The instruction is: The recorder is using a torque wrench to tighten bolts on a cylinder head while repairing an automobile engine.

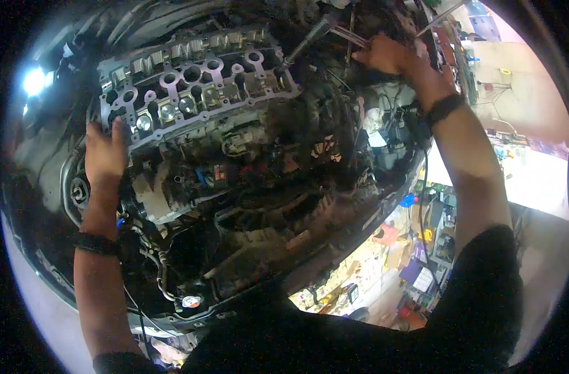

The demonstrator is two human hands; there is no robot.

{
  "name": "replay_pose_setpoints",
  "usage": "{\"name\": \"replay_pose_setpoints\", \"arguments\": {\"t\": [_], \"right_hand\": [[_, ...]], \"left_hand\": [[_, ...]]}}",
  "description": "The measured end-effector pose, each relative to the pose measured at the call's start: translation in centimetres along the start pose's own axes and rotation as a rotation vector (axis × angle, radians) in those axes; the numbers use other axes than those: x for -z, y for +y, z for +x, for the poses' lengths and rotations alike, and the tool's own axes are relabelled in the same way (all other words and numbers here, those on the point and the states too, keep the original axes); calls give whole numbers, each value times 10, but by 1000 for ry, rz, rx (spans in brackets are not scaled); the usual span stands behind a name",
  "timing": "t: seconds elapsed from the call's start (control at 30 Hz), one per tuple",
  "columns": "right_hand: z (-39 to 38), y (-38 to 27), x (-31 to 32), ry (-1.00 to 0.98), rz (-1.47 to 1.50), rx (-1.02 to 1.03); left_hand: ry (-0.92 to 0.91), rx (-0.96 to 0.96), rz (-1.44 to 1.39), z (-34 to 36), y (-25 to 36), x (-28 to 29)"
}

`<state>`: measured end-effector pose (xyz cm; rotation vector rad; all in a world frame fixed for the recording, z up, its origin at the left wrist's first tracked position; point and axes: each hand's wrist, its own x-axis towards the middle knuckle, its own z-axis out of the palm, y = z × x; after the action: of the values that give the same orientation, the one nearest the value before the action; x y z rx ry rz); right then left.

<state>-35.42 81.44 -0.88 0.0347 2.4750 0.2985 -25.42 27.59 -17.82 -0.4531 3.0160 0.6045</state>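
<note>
An open car engine bay fills the view, with a bare metal cylinder head (191, 87) on top showing round bores and bolt holes. My left hand (105, 153) rests flat on the left end of the cylinder head, fingers spread, holding nothing. My right hand (387, 55) reaches to the far right of the bay among wires and hoses; its fingers are curled, and what they grip is hidden. A long metal tool shaft (306, 40) slants from the head toward that hand. Both wrists wear dark bands.
Hoses, wiring and a greasy engine block (247, 181) lie below the head. A bright work lamp (34, 81) shines at the far left. A cluttered floor with boxes and tools (409, 249) shows at the lower right, beyond the car's front edge (334, 249).
</note>
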Motion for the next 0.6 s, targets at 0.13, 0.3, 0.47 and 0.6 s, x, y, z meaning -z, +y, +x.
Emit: {"name": "replay_pose_setpoints", "arguments": {"t": [0.13,0.3,0.47,0.6], "right_hand": [[-45,-13,-18,272,31,52],[-82,37,-45,419,198,90],[-93,77,-66,400,362,102],[-75,87,-70,430,458,128]], "left_hand": [[-40,16,-45,5,-6,0],[16,-22,35,6,-16,1],[-36,-14,-10,2,2,0],[56,-80,25,8,-18,-5]]}}
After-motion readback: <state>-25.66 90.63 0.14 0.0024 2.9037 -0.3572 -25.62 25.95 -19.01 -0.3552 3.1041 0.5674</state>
